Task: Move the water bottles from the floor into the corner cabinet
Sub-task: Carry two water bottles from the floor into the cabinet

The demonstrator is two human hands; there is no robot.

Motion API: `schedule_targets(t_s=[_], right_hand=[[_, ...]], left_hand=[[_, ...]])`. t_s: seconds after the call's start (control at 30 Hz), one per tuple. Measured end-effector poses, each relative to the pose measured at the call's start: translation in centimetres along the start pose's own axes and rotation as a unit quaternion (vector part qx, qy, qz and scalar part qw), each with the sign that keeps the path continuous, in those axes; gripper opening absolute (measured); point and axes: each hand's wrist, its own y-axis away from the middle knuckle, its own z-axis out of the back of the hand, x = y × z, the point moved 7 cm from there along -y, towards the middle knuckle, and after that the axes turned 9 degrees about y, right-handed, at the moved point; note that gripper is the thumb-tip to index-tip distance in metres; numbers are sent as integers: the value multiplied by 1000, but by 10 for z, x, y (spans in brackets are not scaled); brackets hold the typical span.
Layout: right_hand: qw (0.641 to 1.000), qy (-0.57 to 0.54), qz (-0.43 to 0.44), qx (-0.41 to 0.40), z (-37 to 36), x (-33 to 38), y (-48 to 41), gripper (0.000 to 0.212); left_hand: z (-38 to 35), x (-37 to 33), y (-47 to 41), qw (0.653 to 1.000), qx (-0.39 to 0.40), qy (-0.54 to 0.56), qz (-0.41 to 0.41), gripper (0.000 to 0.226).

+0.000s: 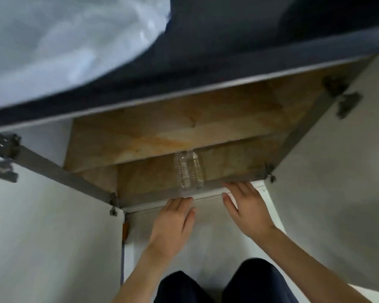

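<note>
Wooden shelf (158,132) overhangs two water bottles (188,170) between swung-out doors (337,160).

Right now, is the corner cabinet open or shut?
Open: left door and right door stand wide, showing two water bottles inside.

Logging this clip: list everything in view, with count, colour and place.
water bottles: two, clear, side by side on the cabinet floor near its front edge
cabinet: one, wooden inside, open, centre
cabinet doors: two, white, swung open left and right
countertop: one, dark grey, above the cabinet
plastic sheet: one, pale, blurred, top left
left hand: one, fingers straight, at the cabinet's front edge
right hand: one, fingers straight, at the same edge
knees: two, dark trousers, bottom edge
</note>
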Motion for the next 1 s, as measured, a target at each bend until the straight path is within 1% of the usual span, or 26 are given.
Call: schedule_targets(t_s=[0.13,0.23,0.37,0.43,0.5,0.57,0.63,0.73,0.83,0.87,0.93,1.0], right_hand=[[999,2,-44,0,150,30,28,37],[997,5,-72,2,271,51,41,38],[990,20,-130,-42,415,69,58,42],[986,33,-143,-78,468,75,70,36],[980,54,-157,-105,503,77,87,34],[972,74,-186,-123,524,75,110,39],[961,95,-226,-125,530,70,139,45],[941,109,-304,-98,518,57,195,51],[917,111,-375,-75,507,39,248,55],[909,109,-395,-71,507,31,264,56],[894,106,-429,-76,515,14,290,57],[878,109,-457,-93,532,-8,310,57]], left_hand=[[101,-107,23,999,39,28,-2,53],[192,-193,36,997,47,48,-38,57],[300,-285,42,994,25,67,-87,55],[335,-315,42,990,16,73,-117,55],[353,-337,43,985,17,65,-158,57],[355,-355,44,978,27,61,-199,61],[338,-366,46,972,59,53,-223,64],[295,-379,59,958,134,33,-251,66],[250,-399,80,938,203,30,-280,80],[237,-407,86,932,220,30,-286,80],[215,-430,93,925,247,38,-285,72],[196,-464,93,914,265,36,-305,67]])
